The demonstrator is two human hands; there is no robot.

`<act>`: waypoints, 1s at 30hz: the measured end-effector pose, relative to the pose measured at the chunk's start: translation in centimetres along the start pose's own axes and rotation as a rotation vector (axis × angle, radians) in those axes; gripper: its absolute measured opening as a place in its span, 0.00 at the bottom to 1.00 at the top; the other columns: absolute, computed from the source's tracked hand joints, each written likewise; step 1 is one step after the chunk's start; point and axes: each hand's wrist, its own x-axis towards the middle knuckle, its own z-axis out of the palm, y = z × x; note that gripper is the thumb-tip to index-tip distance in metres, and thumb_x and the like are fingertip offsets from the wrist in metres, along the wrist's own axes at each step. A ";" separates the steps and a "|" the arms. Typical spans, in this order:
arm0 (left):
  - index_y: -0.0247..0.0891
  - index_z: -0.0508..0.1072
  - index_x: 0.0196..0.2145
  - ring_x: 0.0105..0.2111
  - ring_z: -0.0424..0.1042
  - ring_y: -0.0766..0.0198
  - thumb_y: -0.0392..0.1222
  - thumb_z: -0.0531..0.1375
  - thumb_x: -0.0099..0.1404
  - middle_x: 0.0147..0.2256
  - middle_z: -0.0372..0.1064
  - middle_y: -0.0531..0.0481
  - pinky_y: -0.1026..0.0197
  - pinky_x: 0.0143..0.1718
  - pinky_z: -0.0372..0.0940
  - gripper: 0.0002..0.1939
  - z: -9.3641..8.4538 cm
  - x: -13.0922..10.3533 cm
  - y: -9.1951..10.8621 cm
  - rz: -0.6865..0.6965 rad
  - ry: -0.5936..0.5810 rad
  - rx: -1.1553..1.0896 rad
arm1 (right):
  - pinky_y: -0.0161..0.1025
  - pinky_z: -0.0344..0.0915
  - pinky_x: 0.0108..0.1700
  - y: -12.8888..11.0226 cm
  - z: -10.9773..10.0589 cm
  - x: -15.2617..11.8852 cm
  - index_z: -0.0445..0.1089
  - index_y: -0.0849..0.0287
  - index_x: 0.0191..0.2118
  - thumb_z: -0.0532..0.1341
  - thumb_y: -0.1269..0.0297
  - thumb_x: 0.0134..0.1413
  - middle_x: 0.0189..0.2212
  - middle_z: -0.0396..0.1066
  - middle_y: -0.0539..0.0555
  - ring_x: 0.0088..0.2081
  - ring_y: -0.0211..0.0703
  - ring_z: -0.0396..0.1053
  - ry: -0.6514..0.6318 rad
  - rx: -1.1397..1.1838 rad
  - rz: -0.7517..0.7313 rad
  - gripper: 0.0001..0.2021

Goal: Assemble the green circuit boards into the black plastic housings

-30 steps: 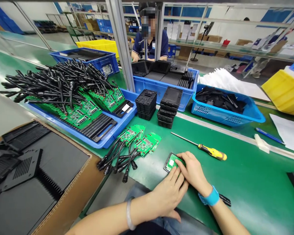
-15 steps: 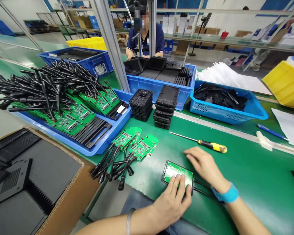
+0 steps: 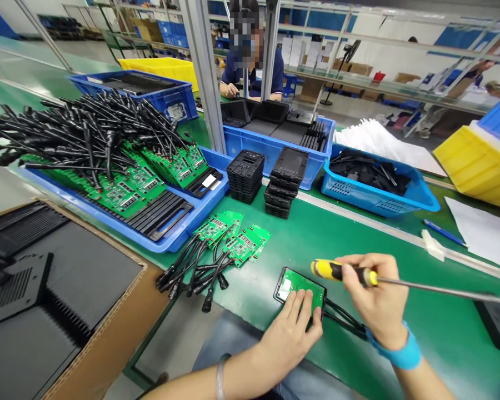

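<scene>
Left hand (image 3: 291, 336), fingers slightly apart and clasping nothing, rests its fingertips on a green rectangular circuit board (image 3: 302, 282). The board sits in a shallow black plastic housing (image 3: 279, 285) on the green tabletop (image 3: 358, 233), with thin black cables (image 3: 345, 321) running from the housing's right side. Right hand (image 3: 377, 300), fingers clamped on a yellow-and-black-handled screwdriver (image 3: 328, 270), holds it above the tabletop, steel shaft pointing right. Loose green circuit boards (image 3: 245, 245) with black leads lie nearby, left of the housing.
</scene>
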 end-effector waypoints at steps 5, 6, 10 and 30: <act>0.33 0.65 0.51 0.52 0.70 0.48 0.39 0.49 0.70 0.51 0.70 0.34 0.44 0.59 0.51 0.15 0.2 -0.1 0.2 -0.015 0.017 0.011 | 0.30 0.62 0.23 -0.8 2.1 -0.9 0.64 0.55 0.30 0.57 0.59 0.61 0.21 0.68 0.46 0.19 0.34 0.66 -0.141 -0.058 -0.094 0.09; 0.33 0.65 0.52 0.53 0.70 0.48 0.39 0.49 0.70 0.51 0.70 0.34 0.44 0.59 0.51 0.15 0.2 -0.1 0.3 -0.013 0.014 0.011 | 0.30 0.61 0.22 -0.9 2.4 -0.8 0.64 0.55 0.31 0.57 0.59 0.61 0.20 0.67 0.45 0.18 0.34 0.64 -0.122 -0.056 -0.065 0.09; 0.33 0.65 0.51 0.52 0.70 0.48 0.40 0.51 0.70 0.50 0.71 0.34 0.44 0.59 0.50 0.14 0.4 0.0 0.3 -0.030 0.030 -0.001 | 0.31 0.64 0.27 -1.9 3.8 0.0 0.64 0.55 0.32 0.57 0.61 0.61 0.26 0.70 0.48 0.24 0.36 0.68 -0.096 0.099 -0.037 0.07; 0.33 0.29 0.68 0.55 0.63 0.42 0.65 0.65 0.52 0.54 0.68 0.32 0.30 0.59 0.34 0.64 -2.5 2.7 -7.9 0.093 -0.353 -0.785 | 0.33 0.66 0.29 -4.8 -1.8 -2.2 0.62 0.54 0.33 0.57 0.68 0.60 0.28 0.71 0.50 0.27 0.38 0.70 0.004 0.296 -0.008 0.04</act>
